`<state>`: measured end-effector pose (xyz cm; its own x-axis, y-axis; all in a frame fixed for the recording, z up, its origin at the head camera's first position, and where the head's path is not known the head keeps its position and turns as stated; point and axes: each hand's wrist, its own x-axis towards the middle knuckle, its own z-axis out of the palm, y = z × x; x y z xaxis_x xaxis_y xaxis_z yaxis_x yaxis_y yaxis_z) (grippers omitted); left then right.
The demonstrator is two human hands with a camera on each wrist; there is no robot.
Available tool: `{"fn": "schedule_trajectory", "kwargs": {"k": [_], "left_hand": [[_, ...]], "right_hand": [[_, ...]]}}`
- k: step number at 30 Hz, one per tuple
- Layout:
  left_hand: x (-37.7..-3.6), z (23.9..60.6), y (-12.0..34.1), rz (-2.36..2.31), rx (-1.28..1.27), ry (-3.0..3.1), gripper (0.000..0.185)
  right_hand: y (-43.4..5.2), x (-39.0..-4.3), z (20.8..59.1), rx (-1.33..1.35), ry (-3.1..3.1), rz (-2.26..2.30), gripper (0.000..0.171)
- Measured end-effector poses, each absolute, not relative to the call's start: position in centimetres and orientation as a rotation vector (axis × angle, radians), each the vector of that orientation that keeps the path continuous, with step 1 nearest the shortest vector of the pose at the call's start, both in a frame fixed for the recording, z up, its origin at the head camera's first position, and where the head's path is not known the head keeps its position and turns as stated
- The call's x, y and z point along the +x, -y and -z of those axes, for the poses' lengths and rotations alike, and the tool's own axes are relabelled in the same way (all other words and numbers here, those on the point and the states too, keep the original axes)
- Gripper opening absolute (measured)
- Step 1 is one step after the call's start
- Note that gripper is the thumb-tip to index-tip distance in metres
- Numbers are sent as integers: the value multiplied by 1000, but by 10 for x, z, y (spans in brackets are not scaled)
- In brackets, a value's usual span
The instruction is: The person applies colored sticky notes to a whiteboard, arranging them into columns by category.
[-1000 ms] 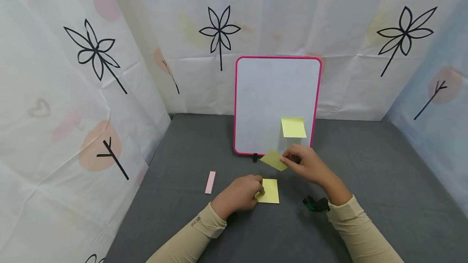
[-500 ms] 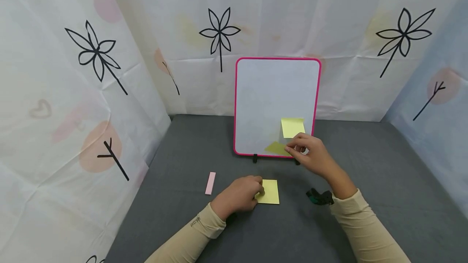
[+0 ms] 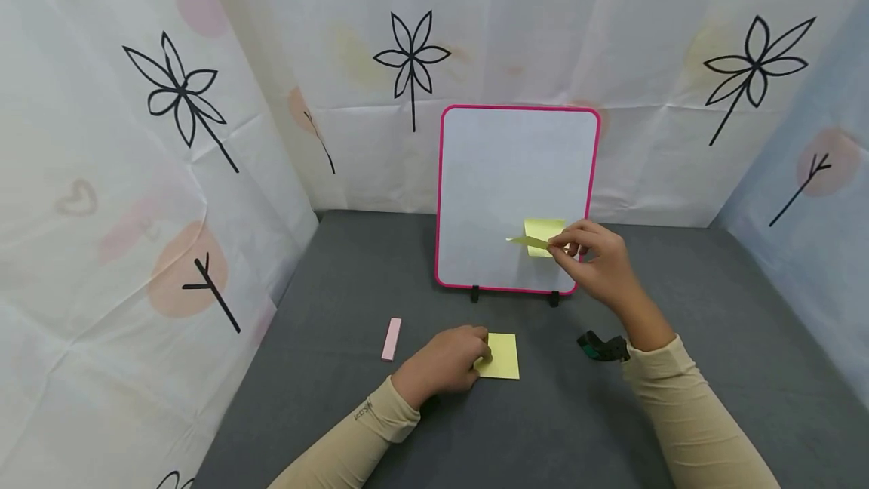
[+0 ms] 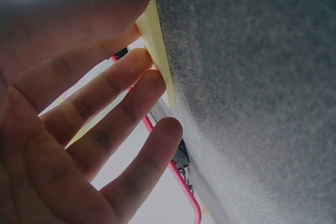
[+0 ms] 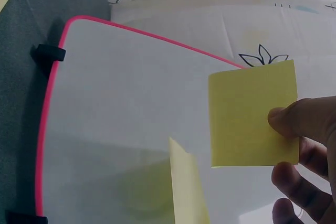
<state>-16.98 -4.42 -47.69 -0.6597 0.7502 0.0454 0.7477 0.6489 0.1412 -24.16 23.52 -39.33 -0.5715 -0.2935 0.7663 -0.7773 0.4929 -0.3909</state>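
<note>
Head view, surface: a grey fabric tabletop (image 3: 339,278) is filling the near and middle ground, and white sheets printed with black flowers (image 3: 410,59) are hanging as walls on the left, far and right sides.
Head view, board: a pink-framed whiteboard (image 3: 495,172) is standing upright on small black feet at the far middle, carrying one stuck yellow note (image 3: 543,226) near its lower right corner.
Head view, right hand: the right hand (image 3: 597,262) is pinching a loose sticky note (image 3: 528,241) by one edge, holding it nearly flat just in front of the stuck one.
Head view, left hand: the left hand (image 3: 444,364) is resting with curled fingers on the left edge of the yellow pad (image 3: 501,357), near centre.
Head view, other things: a pink strip (image 3: 390,339) is lying to the left of the pad.
Left wrist view: the fingertips (image 4: 142,59) are pressing against the pad's (image 4: 157,51) edge on the grey cloth.
Right wrist view: the thumb (image 5: 299,121) is lying over the stuck note (image 5: 247,114) on the board (image 5: 121,108), and the loose note (image 5: 186,187) is showing edge-on below it.
</note>
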Motion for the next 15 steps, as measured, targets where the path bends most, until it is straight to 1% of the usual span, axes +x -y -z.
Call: {"fn": "schedule_trajectory", "kwargs": {"k": [4,11,15], "left_hand": [[-170,478,44,-227,1285,-2832,23],[-170,478,45,-236,1291,-2837,23],[-170,477,46,-239,1303,-2839,23]], "right_hand": [[-238,-248,390,816,2088,-991,18],[-240,-260,382,668,2057,-1020,5],[-240,-268,379,583,2029,-1028,7]]}}
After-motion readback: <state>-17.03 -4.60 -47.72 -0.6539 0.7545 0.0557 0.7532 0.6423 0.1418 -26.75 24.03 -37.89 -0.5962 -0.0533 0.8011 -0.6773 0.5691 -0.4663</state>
